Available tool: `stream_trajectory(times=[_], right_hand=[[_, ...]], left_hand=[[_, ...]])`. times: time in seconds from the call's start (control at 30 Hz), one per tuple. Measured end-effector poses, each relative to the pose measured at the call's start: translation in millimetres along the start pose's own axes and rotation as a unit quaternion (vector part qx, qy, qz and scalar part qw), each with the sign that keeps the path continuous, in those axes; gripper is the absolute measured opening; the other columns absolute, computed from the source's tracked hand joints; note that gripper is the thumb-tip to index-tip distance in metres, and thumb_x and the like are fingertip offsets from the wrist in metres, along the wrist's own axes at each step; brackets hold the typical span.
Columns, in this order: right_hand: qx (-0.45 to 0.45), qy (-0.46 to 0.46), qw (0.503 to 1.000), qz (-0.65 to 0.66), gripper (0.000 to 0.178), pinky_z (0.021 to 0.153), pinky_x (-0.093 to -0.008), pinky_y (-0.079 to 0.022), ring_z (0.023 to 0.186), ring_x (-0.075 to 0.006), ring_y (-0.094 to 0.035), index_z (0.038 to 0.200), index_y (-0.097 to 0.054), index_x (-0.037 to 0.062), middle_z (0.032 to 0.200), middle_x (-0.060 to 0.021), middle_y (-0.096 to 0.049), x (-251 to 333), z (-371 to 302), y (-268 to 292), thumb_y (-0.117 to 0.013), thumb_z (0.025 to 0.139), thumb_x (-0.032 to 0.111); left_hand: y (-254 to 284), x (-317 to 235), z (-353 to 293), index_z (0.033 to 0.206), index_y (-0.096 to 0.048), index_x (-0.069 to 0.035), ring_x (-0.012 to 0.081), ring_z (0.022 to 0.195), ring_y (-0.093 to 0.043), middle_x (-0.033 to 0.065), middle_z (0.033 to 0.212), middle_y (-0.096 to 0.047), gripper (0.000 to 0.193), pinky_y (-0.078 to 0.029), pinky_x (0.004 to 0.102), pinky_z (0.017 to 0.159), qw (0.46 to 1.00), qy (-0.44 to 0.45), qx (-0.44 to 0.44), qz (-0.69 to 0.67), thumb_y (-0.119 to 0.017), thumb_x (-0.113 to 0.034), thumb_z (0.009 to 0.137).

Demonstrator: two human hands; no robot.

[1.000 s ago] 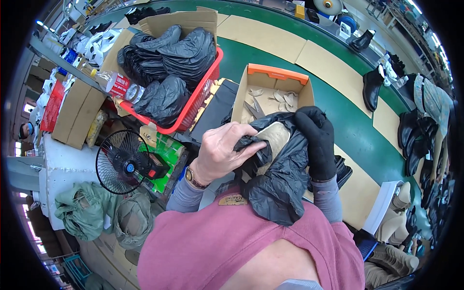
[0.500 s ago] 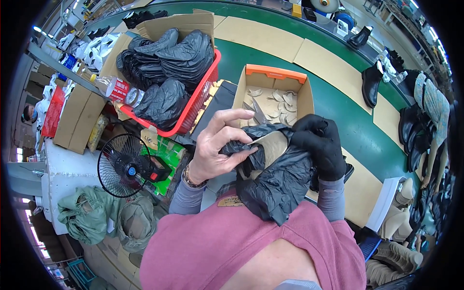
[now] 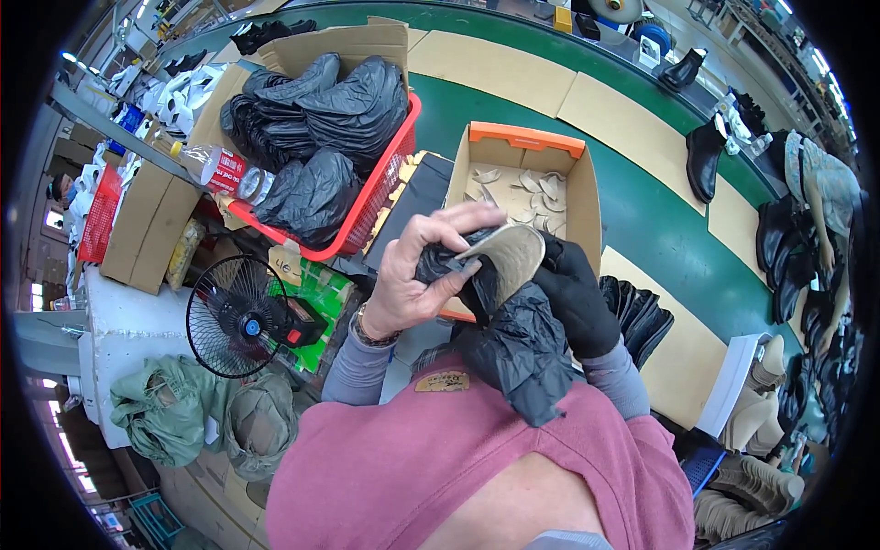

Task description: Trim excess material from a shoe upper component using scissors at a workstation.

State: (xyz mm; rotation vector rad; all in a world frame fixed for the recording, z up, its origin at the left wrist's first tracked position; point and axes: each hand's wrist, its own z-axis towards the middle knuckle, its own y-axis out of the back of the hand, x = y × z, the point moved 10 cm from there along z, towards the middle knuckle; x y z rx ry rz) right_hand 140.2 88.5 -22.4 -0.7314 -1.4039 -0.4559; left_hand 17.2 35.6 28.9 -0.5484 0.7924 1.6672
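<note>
Between my hands is a piece wrapped in thin black plastic (image 3: 527, 353), with a curved beige insole (image 3: 516, 259) showing at its upper end; it looks like a shoe part. My bare left hand (image 3: 423, 270) pinches the left edge of it between thumb and fingers. On the other side my right hand (image 3: 579, 298), in a black glove, grips behind the insole, its fingertips partly hidden. Just beyond both hands stands an open cardboard box (image 3: 591, 206) with an orange rim, holding several crescent-shaped beige offcuts (image 3: 550, 188).
A red basket (image 3: 385, 174) at left holds black plastic-wrapped pieces (image 3: 353, 105), with a plastic bottle (image 3: 225, 172) leaning there. A small black fan (image 3: 247, 316) stands nearer. Black uppers (image 3: 637, 316) lie right of my glove; black boots (image 3: 706, 160) line the green conveyor (image 3: 632, 188).
The insole has tilted up and turned more toward view. My gloved hand has moved lower and nearer, uncovering the black uppers. Metal blades seen in the box before are now mostly hidden.
</note>
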Motion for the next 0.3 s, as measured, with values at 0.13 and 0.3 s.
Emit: stream_trajectory(times=[0.13,0.3], right_hand=[[-0.097,0.077,0.992,-0.021,0.025,0.088,-0.0279,-0.046,0.098,-0.013,-0.059,0.115,-0.059,-0.0046,0.107,-0.0083,-0.063,9,-9,10,-0.056,0.093,0.006],[-0.043,0.112,0.991,-0.053,0.037,0.094,-0.0334,-0.045,0.108,-0.0177,-0.057,0.127,-0.053,-0.0009,0.115,-0.0098,-0.062,26,-23,-9,-0.061,0.093,0.013]], left_hand=[[3,11,-10,0.106,-0.046,-0.003,0.027,0.105,-0.065,0.0205,0.116,-0.064,0.03,-0.05,0.0332,0.088,0.996,0.079,-0.021,0.021,-0.066,0.002,0.085],[18,17,-16,0.135,-0.04,-0.003,0.0237,0.1,-0.066,0.0192,0.113,-0.064,0.061,-0.051,0.0293,0.082,0.969,0.1,-0.083,0.209,-0.072,-0.004,0.083]])
